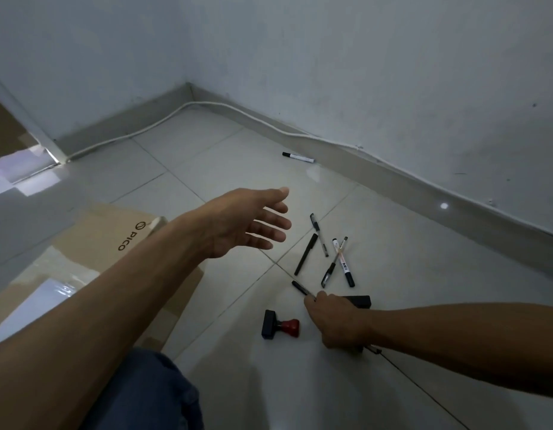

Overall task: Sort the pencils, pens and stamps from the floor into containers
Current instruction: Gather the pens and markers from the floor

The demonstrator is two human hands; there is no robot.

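Right hand [337, 321]: we record it low over the tiled floor [225, 156], fingers curled round a black pen [301, 288] whose capped end juts out up and left of the knuckles; its other end shows below the wrist.

Left hand [244, 225]: raised above the floor, palm turned inward, fingers spread apart and straight, holding nothing.

Stamp with red knob [279, 328]: on its side, just left of the right hand, not touching it.

Black block [359, 301]: partly hidden behind the right hand; we cannot tell what it is.

Loose pens: beyond the right hand and right of the left fingertips we count a matte black pen [306, 254], a clear-barrelled pen [318, 234], and two pens crossed over each other [338, 262].

Marker [298, 157]: alone, well beyond the left hand, near the baseboard [424, 187].

Cardboard box [113, 231]: flat, printed PICO, under the left forearm.

White cable [163, 121]: along the wall foot.
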